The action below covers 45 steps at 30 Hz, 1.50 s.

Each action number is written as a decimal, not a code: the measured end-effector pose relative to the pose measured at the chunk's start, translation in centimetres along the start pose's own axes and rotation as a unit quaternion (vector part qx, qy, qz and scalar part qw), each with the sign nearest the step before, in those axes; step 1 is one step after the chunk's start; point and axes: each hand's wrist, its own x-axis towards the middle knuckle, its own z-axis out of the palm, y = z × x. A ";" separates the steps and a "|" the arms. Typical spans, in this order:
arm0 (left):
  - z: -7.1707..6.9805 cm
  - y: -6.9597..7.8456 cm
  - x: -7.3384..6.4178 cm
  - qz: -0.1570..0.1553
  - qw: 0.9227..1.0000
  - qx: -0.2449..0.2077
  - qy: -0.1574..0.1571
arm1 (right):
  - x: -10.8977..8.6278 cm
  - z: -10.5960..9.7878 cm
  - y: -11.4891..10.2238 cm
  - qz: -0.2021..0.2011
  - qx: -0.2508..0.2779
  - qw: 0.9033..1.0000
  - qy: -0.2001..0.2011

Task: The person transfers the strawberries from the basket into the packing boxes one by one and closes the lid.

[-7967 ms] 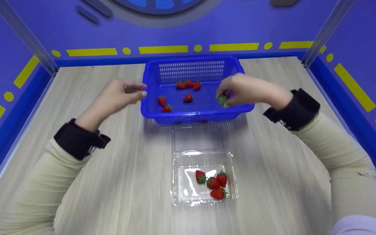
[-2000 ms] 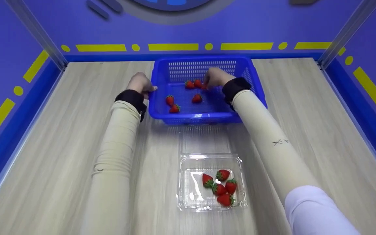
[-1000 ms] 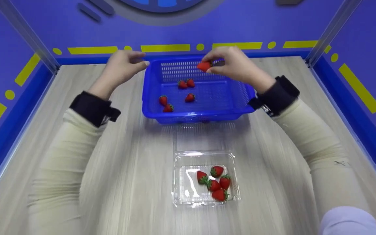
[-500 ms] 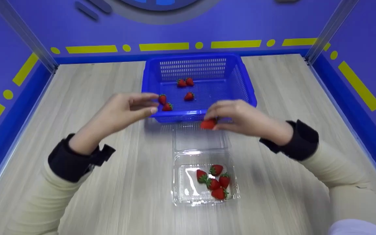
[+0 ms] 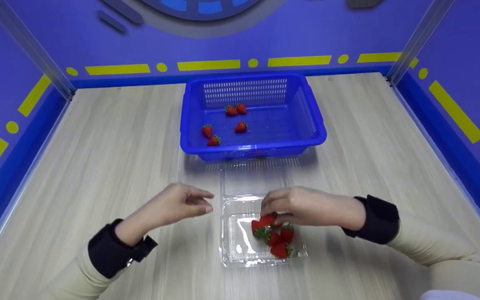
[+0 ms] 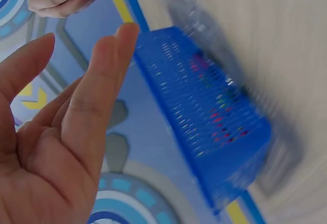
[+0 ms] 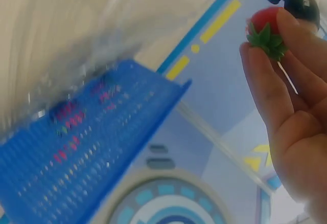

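Note:
My right hand (image 5: 300, 206) pinches a red strawberry (image 5: 268, 218) between thumb and fingers, above the clear plastic clamshell (image 5: 231, 250). In the right wrist view the held strawberry (image 7: 268, 18) shows its green leaves. Several strawberries (image 5: 280, 250) lie in the clamshell's right half, partly behind the hand. Left of the clamshell, my left hand (image 5: 177, 206) hovers with thumb and fingers apart and nothing between them. Behind, a blue basket (image 5: 253, 148) holds several more strawberries (image 5: 241, 127), towards its left and back.
The clamshell's open lid (image 5: 253, 181) lies flat between its tray and the basket. A wooden tabletop (image 5: 131, 137) carries everything. Blue panels with yellow marks (image 5: 208, 65) enclose the back and sides.
Since 8 s ago, one more strawberry lies in the clamshell. My right hand took another from the back of the basket and brought it to the clamshell; my left hand left the basket's rim.

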 end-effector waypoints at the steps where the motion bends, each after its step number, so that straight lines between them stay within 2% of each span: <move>1: 0.4 -0.4 0.0 -0.012 1.000 -0.009 -0.008 | -0.1 0.4 -0.2 -0.005 -0.006 1.000 -0.007; 6: 2.0 -2.3 0.3 -0.064 0.996 -0.052 -0.042 | -0.1 2.2 -1.2 -0.034 -0.029 0.998 -0.046; 14: 4.2 -4.2 1.5 -0.099 0.988 -0.095 -0.065 | 0.5 4.3 -1.3 -0.061 -0.037 0.995 -0.071; 21: 5.2 -4.9 1.9 -0.099 0.984 -0.137 -0.060 | 0.6 5.6 -1.2 -0.062 -0.053 0.993 -0.089; 32: 5.6 -5.4 2.3 -0.108 0.974 -0.192 -0.056 | 1.2 6.2 -0.9 -0.055 -0.067 0.986 -0.139; 39: 6.0 -5.3 2.3 -0.116 0.962 -0.243 -0.049 | 1.3 6.4 -1.1 -0.063 -0.102 0.983 -0.137; 45: 6.1 -5.3 2.4 -0.112 0.963 -0.241 -0.049 | 1.2 6.5 -1.4 -0.054 -0.120 0.981 -0.145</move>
